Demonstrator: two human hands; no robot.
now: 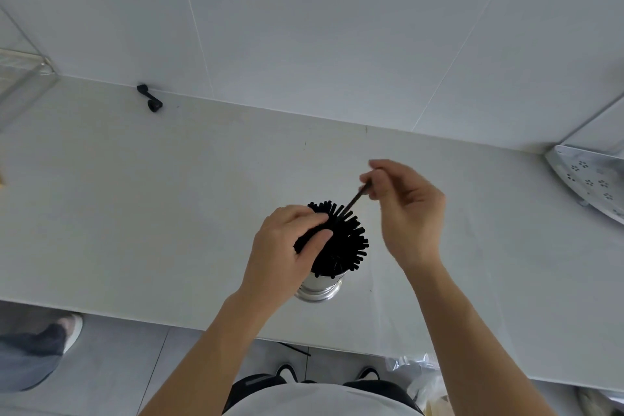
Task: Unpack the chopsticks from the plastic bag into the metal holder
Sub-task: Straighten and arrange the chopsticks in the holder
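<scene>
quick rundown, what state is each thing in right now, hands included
holder: upright on the counter, packed with chopsticks
chopsticks: standing in the holder, tops fanned out
single chopstick: tilted, lower end among the bundle
left hand: fingers curled round some chopsticks in the bundle
right hand: pinching the single chopstick's top
plastic bag: crumpled, below the counter edge
counter: bears the holder

White counter (169,199) with metal holder (317,289), small black object (150,99) and perforated metal tray (589,182).
</scene>
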